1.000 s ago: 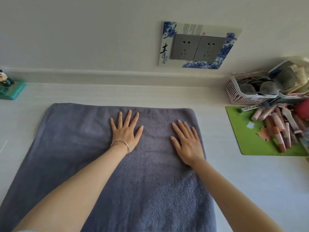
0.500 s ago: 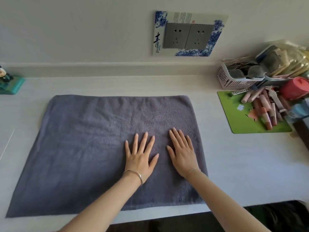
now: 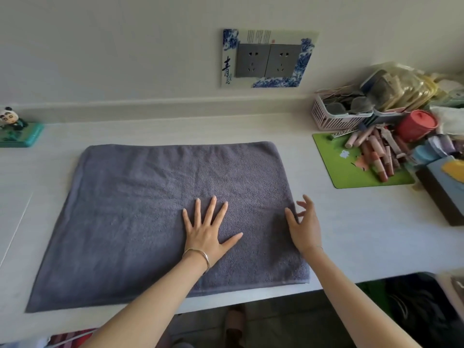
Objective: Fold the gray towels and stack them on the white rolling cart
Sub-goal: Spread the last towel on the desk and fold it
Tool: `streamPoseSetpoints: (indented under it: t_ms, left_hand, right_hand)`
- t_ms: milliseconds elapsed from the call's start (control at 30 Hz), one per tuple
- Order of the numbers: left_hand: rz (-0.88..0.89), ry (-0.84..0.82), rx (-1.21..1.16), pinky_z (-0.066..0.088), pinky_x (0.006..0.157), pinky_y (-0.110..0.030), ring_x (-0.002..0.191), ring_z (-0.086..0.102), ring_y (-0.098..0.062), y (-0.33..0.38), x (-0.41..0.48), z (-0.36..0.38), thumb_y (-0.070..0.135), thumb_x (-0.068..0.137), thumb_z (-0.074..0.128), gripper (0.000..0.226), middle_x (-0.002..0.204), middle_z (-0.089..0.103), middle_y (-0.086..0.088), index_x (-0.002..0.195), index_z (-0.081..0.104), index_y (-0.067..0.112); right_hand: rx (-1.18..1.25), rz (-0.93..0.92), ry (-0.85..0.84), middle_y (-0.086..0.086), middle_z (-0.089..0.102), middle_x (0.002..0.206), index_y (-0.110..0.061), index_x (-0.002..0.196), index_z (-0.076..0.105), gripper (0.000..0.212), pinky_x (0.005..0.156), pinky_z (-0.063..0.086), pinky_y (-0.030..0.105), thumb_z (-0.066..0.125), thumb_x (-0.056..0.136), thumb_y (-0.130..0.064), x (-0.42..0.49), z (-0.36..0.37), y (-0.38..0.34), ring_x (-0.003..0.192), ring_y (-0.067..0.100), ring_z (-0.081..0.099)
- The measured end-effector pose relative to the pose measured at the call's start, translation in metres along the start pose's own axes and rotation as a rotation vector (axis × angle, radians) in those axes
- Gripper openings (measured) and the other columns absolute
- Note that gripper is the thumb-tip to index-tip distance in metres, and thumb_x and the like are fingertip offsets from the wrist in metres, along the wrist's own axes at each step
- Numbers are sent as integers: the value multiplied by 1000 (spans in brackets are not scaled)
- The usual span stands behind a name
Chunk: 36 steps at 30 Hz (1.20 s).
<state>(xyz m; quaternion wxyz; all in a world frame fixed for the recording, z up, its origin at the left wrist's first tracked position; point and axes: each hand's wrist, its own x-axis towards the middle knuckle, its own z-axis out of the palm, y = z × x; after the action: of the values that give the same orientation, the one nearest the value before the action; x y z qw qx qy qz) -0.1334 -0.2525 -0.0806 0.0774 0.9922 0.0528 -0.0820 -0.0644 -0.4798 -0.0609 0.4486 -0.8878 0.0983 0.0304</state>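
Panda figure (image 3: 11,121) at far left, by the wall. Gray towel (image 3: 140,212) spread flat mid-table (image 3: 351,234), near edge close to the table's front. Left hand (image 3: 206,232) flat on towel, fingers splayed, gripping nothing. Right hand (image 3: 305,226) at towel's right edge, fingers spread and loosely curled, holding nothing. Green mat (image 3: 334,156) farther right, tubes (image 3: 376,156) on it; pink basket (image 3: 334,116) behind.
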Motion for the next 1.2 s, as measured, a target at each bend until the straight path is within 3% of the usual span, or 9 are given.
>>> streamPoseSetpoints:
  t_ms: [267,433,533,700,833,967,1033,1100,1200]
  left_hand:
    - [9,15,-141,-12,111,-57,146,-9,-21,-13,-10,-7,82,58,-27,107,158,0,12,149,1,34]
    - [-3,45,-195,-9,114,-52,145,-8,-16,-35,-22,-25,83,57,-26,109,157,12,12,149,1,32]
    - [-49,83,-307,-5,115,-50,145,-3,-17,-59,-32,-43,87,63,-10,104,155,20,11,149,9,32]
    - [-198,185,-458,5,118,-47,145,7,-18,-123,-60,-71,62,91,22,66,150,33,4,147,20,28]
    - [-300,244,-528,14,116,-47,143,19,-23,-173,-80,-78,53,95,26,59,148,37,-1,146,29,22]
    - [-363,288,-587,26,112,-40,134,36,-25,-215,-98,-79,40,98,33,50,141,46,-8,141,40,14]
    - [-356,267,-620,30,110,-33,129,43,-24,-226,-105,-79,49,96,31,59,137,51,-8,137,46,10]
    - [-342,242,-636,32,108,-31,126,47,-24,-231,-109,-77,62,84,16,80,135,54,-8,134,50,9]
    - [-385,246,-582,35,101,-33,118,51,-29,-228,-112,-73,62,79,8,84,128,59,-6,128,56,13]
  right_hand:
    - [145,188,-396,12,68,100,-7,125,56,44,67,53,23,69,85,-20,24,-28,-20,80,18,64]
    - [435,145,-624,9,68,114,-20,129,53,42,98,48,48,63,89,-18,12,-29,-72,107,26,64]
    - [508,74,-747,11,65,120,-22,135,47,47,101,44,49,60,90,-15,-5,-12,-111,112,31,62]
    - [519,-13,-845,13,61,126,-25,138,44,49,105,38,54,59,92,-16,-47,47,-178,118,34,56]
    - [422,-57,-889,2,65,117,-29,135,44,44,100,46,47,56,94,-20,-78,107,-213,110,25,61]
    - [388,-20,-856,-5,64,90,-39,126,42,41,61,52,18,56,94,-17,-112,168,-225,75,6,64]
    - [346,17,-826,0,60,85,-28,134,41,46,55,52,21,58,93,-16,-118,191,-219,61,7,59]
    - [213,-31,-757,5,60,97,-19,132,47,39,61,55,26,57,94,-20,-117,204,-212,62,7,58]
    - [-79,-223,-582,6,57,119,-17,126,56,32,90,50,36,55,94,-24,-103,206,-201,97,12,58]
